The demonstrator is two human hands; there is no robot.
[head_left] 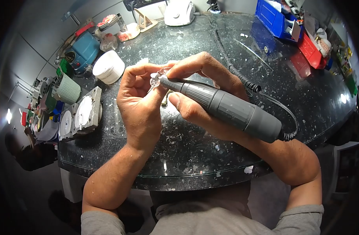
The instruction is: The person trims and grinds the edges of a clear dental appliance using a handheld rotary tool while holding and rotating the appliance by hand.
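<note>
Head view: both hands were close together at the centre of the frame, each closed on something; whether their fingertips touched could not be told.

The left hand (138, 96), left of centre, pinched a small clear piece (155, 81) between thumb and fingers. The piece sat at the nose of a grey hand drill (230, 107); actual contact of the tip was hidden. The right hand (223, 76) was wrapped about the drill's front half, fingers above, thumb below, with the fat rear end pointing to the lower right. From there a coiled cord (248, 82) looped up toward the top of the frame.

Handling, judged: clear piece probably light, stiff and brittle, likely plastic, its glossy surface apt to slip if dusty. Best hold: a fingertip pinch on its thicker edges, skin clear of the tip. Drill judged solid and rear-heavy, hard-shelled; the ribbed front section offered the surest grip, with the cord likely to tug slightly.

Surroundings: dark table (304, 100) speckled with pale crumbs; white tub (109, 67) at upper left; thin metal rod (254, 55) at upper right; blue bin (276, 20) in the upper right corner.
</note>
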